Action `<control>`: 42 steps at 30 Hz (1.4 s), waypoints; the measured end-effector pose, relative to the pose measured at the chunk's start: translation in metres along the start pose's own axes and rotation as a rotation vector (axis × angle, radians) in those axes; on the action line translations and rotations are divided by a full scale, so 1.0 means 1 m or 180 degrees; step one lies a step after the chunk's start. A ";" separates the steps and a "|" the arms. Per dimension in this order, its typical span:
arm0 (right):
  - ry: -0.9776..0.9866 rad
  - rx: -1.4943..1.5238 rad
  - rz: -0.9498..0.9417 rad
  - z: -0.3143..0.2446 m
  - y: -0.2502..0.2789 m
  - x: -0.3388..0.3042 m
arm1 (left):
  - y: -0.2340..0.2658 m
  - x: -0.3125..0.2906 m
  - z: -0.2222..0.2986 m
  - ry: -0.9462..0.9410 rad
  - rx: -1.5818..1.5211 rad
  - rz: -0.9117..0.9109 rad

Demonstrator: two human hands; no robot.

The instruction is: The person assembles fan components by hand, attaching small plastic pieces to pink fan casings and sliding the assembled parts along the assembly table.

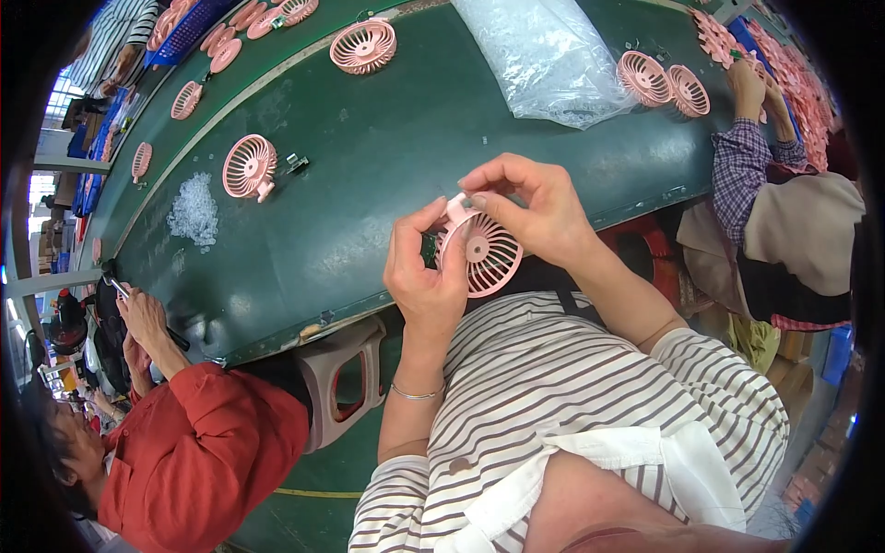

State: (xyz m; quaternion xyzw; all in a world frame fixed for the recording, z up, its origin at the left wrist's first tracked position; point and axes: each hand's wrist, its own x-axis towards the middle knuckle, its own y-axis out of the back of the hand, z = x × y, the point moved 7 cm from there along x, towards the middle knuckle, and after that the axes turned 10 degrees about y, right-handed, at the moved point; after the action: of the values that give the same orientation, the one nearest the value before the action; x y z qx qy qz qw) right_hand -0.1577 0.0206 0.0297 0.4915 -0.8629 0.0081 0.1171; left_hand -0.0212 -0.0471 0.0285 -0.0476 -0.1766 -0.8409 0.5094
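Observation:
Over the near edge of the green table, my left hand [429, 258] grips a round pink fan housing [479, 253] with curved slats, its short stem pointing up and away from me. At that stem, my right hand [535, 203] is pinched, thumb against forefinger, on a small piece that is mostly hidden by the fingertips. Part of a green circuit board shows beside my left fingers. Left of my hands, another pink fan housing [249, 166] lies on the table with a small circuit board [295, 163] beside it. A heap of tiny clear pieces [194, 210] is close by.
A clear plastic bag [548, 64] of small pieces lies at the far side. More pink housings [364, 46] are spread along the table [369, 175]. A person in red [203, 442] works at left, another in a checked sleeve [740, 166] at right. A grey stool [346, 382] stands below.

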 end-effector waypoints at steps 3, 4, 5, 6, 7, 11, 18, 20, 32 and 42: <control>0.0554 -0.0490 0.0111 -0.020 -0.002 -0.004 | 0.001 0.000 0.002 -0.0120 0.0155 0.0023; 0.0803 -0.0645 0.0181 -0.028 -0.003 -0.006 | 0.001 0.000 0.003 -0.0189 0.0174 0.0046; 0.0806 -0.0646 0.0178 -0.027 -0.005 -0.007 | 0.001 0.000 0.005 -0.0191 0.0173 0.0049; 0.1362 -0.1079 0.0259 -0.038 -0.007 -0.010 | 0.001 0.000 0.008 -0.0226 0.0232 0.0080; 0.1919 -0.1511 0.0339 -0.050 -0.012 -0.015 | 0.002 -0.001 0.010 -0.0259 0.0290 0.0111; 0.2465 -0.2024 0.0041 -0.062 -0.026 -0.025 | 0.008 -0.002 0.006 -0.0302 0.0165 0.0222; 0.1133 -0.0675 -0.0472 -0.023 -0.015 -0.011 | 0.007 0.002 -0.006 0.0266 -0.0560 0.0113; 0.1363 -0.0851 -0.0413 -0.024 -0.016 -0.012 | 0.006 0.003 -0.007 0.0138 -0.0441 0.0001; 0.0944 -0.0443 -0.0158 -0.002 0.049 -0.008 | -0.027 0.036 0.013 -0.0178 0.0091 -0.1271; 0.0442 -0.0085 0.2700 0.052 0.330 0.027 | -0.051 0.248 -0.029 -0.1461 0.2391 0.0137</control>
State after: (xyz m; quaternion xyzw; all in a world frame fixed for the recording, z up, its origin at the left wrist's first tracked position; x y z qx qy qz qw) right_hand -0.4617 0.1613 0.0184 0.0898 -0.9787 0.0774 0.1677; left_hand -0.1810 -0.2445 0.0537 -0.0483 -0.5776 -0.6751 0.4564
